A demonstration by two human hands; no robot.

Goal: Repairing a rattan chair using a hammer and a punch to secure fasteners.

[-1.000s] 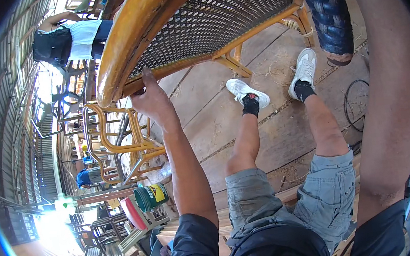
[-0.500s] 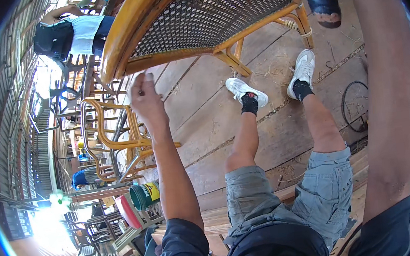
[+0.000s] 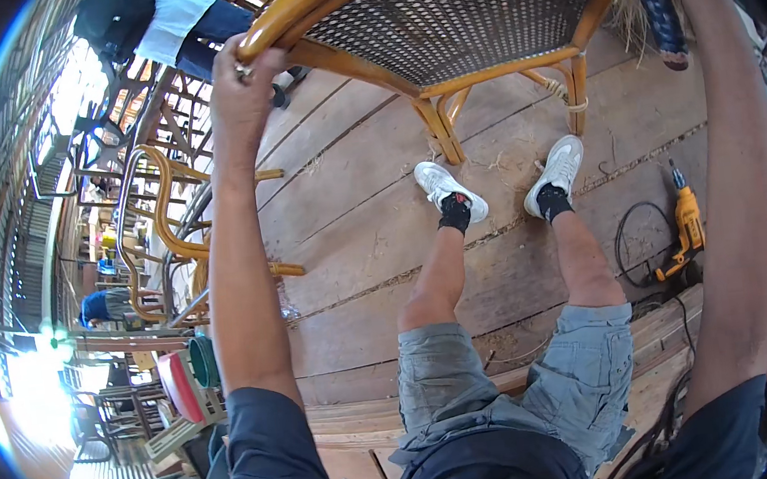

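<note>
In front of me stands a honey-coloured rattan chair (image 3: 497,72) with a dark open-weave cane seat (image 3: 463,15); its upper part runs out at the top. My left hand (image 3: 240,92) is closed around the end of the chair's thick curved left rail. A small light-coloured bit shows at those fingers, too small to name. My right forearm (image 3: 739,141) reaches up along the right side, and its hand lies beyond the top edge. Beside that arm hangs a thick, dark blue, braided-looking length (image 3: 652,6) with a brown end.
An orange power drill (image 3: 686,219) with a black cord lies on the plank floor (image 3: 353,215), right of my white shoes (image 3: 557,172). Another bent rattan frame (image 3: 163,205) stands at left. A person in a white top (image 3: 173,24) is at the far left. Timber boards lie beneath me.
My left hand has risen from just below the chair rail and closed on its end. The view has shifted, bringing the drill into sight. My right hand stays out of view.
</note>
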